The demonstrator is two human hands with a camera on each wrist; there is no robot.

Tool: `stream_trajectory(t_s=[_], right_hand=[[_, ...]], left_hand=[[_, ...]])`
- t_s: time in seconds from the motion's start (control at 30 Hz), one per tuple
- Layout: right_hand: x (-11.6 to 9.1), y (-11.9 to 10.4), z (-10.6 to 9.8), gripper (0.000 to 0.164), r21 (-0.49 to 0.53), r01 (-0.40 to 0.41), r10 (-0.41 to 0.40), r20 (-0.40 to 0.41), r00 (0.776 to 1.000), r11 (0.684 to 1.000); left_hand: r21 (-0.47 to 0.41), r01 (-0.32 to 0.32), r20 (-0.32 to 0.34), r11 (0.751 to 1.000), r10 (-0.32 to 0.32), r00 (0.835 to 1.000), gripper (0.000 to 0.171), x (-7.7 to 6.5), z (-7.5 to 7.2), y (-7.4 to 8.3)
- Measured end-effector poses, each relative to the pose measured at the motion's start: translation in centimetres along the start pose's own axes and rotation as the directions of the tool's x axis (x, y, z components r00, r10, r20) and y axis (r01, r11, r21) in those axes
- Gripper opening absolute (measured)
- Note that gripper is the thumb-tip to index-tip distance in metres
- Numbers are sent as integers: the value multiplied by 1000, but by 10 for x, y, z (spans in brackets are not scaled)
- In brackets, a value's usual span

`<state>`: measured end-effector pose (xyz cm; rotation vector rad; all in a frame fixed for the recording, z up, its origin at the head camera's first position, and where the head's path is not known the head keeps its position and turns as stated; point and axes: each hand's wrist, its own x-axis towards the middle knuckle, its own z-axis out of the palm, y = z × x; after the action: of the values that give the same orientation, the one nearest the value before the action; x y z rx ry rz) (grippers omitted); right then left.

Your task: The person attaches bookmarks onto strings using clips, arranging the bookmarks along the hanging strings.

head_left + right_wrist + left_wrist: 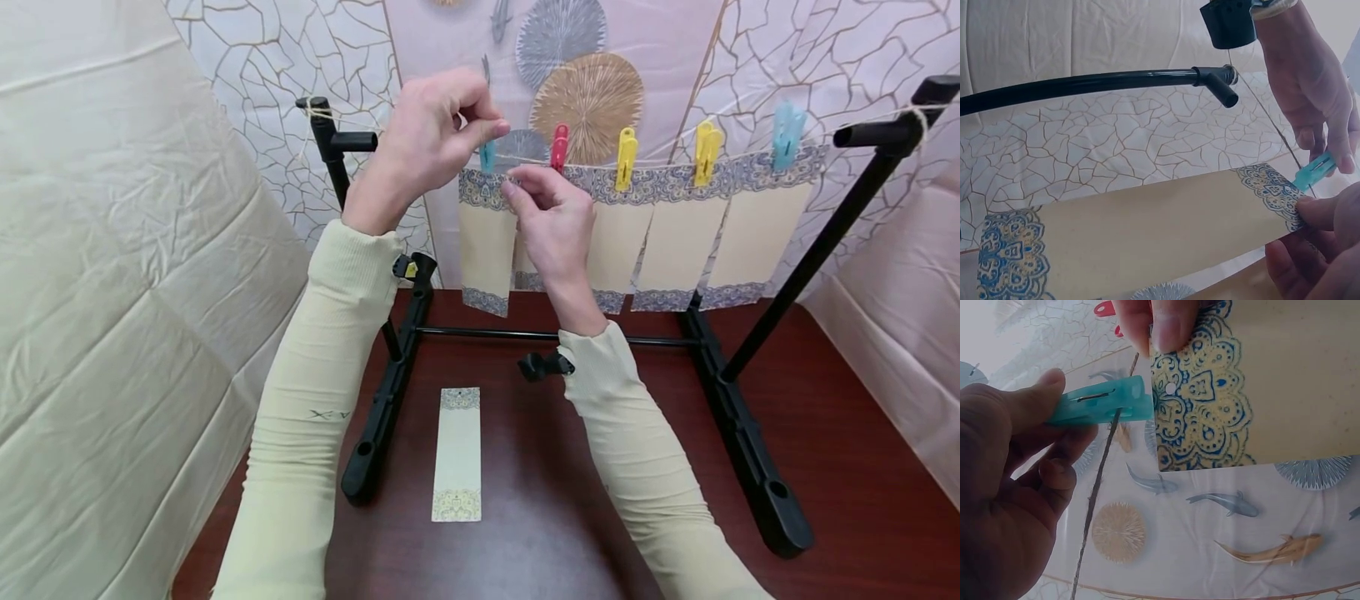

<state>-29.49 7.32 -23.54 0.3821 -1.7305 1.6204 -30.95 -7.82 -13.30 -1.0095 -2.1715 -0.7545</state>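
My left hand (435,125) pinches a teal clothespin (1104,400) between thumb and fingers. In the left wrist view the clothespin's jaws straddle the string (1094,494), its tip right at the patterned top edge of a paper bookmark (483,242). That bookmark is cream, with blue ornamental bands at both ends and a small punched hole. My right hand (558,221) pinches its top corner between thumb and fingers, and the strip hangs down below the string. Beside the right hand, a red clothespin (559,148) holds another bookmark, partly hidden behind that hand.
Yellow clothespins (627,160) and a light blue clothespin (788,137) hold more bookmarks to the right. The string spans a black stand (817,258) with feet on the dark table (555,542). One loose bookmark (457,450) lies flat between the forearms.
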Motion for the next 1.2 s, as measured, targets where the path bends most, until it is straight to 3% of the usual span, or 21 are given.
stream_trajectory(t_s=[0.17, 0.37, 0.53, 0.77, 0.97, 1.2], right_hand=[[3, 1, 3, 15, 32, 1, -1, 0, 1000, 999], [5, -1, 6, 16, 64, 28, -27, -15, 1000, 998], [4, -5, 6, 17, 56, 48, -47, -19, 999, 997], [-6, -9, -1, 20, -93, 44, -42, 30, 999, 995], [-15, -12, -11, 24, -248, 85, -67, 81, 995, 965], [-31, -16, -25, 24, -235, 137, -120, 85, 989, 962]], left_hand=[[13, 16, 39, 1000, -17, 999, 19, -3, 0, -2], [5, -16, 73, 1000, 16, 997, 18, -3, -2, -2], [33, 7, 137, 999, -11, 990, 17, -4, -4, -1], [93, 29, 166, 995, -44, 985, 18, -6, -2, -1], [157, 18, 178, 987, -46, 983, 21, -8, -2, -1], [159, 34, 132, 987, -55, 990, 20, -16, -11, -1]])
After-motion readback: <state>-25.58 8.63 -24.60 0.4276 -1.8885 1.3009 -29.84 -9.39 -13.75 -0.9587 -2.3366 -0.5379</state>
